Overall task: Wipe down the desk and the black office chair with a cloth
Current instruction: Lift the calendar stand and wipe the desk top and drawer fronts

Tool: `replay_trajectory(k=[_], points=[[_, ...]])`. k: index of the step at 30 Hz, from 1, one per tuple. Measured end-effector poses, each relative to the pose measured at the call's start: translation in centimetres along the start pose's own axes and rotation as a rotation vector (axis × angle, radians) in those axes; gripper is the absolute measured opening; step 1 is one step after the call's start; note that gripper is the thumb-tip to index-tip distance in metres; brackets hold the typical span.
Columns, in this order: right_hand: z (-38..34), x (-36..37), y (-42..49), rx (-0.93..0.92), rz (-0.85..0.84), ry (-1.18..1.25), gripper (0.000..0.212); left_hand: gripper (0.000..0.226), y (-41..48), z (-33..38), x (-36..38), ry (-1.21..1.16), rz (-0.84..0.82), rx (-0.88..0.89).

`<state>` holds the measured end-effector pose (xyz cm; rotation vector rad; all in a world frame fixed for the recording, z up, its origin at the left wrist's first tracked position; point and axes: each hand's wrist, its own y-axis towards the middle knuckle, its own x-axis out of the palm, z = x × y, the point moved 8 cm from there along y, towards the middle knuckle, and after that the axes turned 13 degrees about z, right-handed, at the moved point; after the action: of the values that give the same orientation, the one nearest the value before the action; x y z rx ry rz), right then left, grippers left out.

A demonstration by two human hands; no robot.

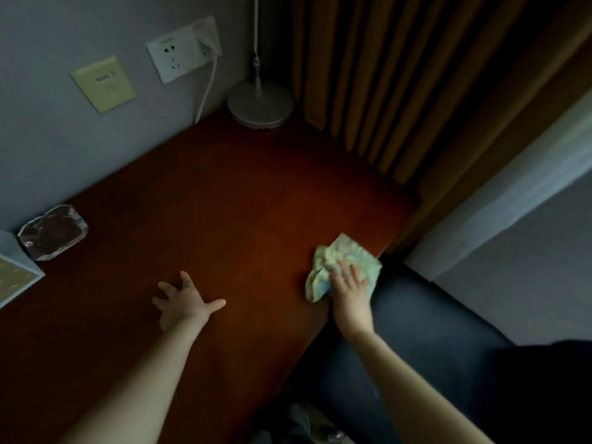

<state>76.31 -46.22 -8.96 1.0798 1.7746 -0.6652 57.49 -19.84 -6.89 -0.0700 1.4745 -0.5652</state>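
Note:
A reddish-brown wooden desk (230,200) fills the middle of the view. A pale green crumpled cloth (336,261) lies at the desk's right front edge. My right hand (350,291) presses down on the cloth with fingers closed over it. My left hand (184,301) rests flat on the desk top with its fingers spread, holding nothing. A dark shape (544,379) at the lower right may be the black office chair; I cannot tell for sure.
A round lamp base (261,105) stands in the desk's far corner, a white cord (208,84) running to wall sockets (184,49). A glass ashtray (53,232) and a card (16,277) sit at the left. Brown curtains (400,75) hang along the right. Blue carpet (416,315) lies below.

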Motion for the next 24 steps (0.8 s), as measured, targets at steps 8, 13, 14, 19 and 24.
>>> replay_trajectory(k=[8,13,14,19,24], points=[[-3.2,-0.3,-16.1,0.155,-0.230,0.182,0.059,0.052,-9.0,2.0,3.0,0.251,0.014,0.478],[5.3,-3.7,-25.6,0.802,0.007,0.304,0.029,0.050,-10.3,1.4,2.6,0.352,-0.029,0.632],[6.8,-4.4,-28.2,0.901,0.063,0.352,0.028,0.049,-10.5,1.3,2.5,0.349,-0.047,0.647],[10.8,-6.4,-37.6,1.143,0.248,0.526,0.013,0.047,-12.1,0.9,3.9,0.349,-0.200,0.721],[11.4,-6.6,-40.4,1.253,0.338,0.639,0.015,0.049,-14.9,0.6,5.3,0.412,-0.349,0.846]])
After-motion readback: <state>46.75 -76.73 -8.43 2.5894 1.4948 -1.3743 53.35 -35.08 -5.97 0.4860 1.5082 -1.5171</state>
